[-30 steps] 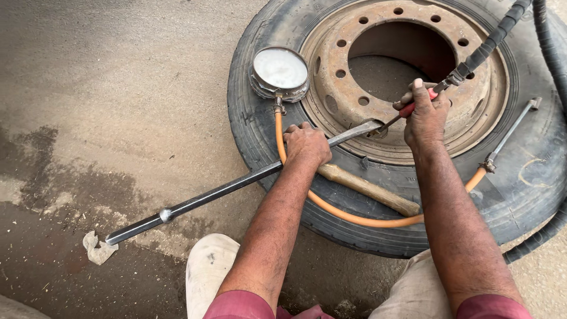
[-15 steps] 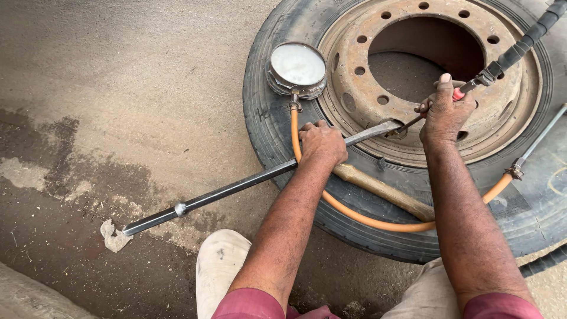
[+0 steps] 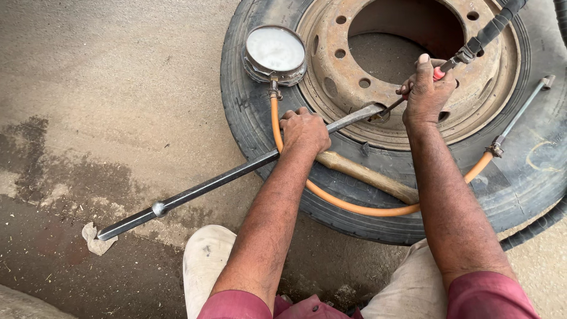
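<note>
From my head camera I look down at a big tire point(image 3: 260, 136) lying flat on the floor point(image 3: 118, 77). My left hand point(image 3: 304, 130) is closed tight around a long metal bar point(image 3: 207, 184). The bar goes from the rusty wheel point(image 3: 354, 88) down to the floor, where its end sits by a scrap of paper point(image 3: 94, 239). My right hand point(image 3: 428, 91) is on the wheel, and its fingers point(image 3: 422, 62) pinch a small red tool point(image 3: 439, 73) joined to a black hose point(image 3: 490, 29). A round gauge point(image 3: 275, 53) rests on the tire. An orange hose point(image 3: 354, 207) runs from it under my arms. My white shoe point(image 3: 204, 266) is near the tire.
</note>
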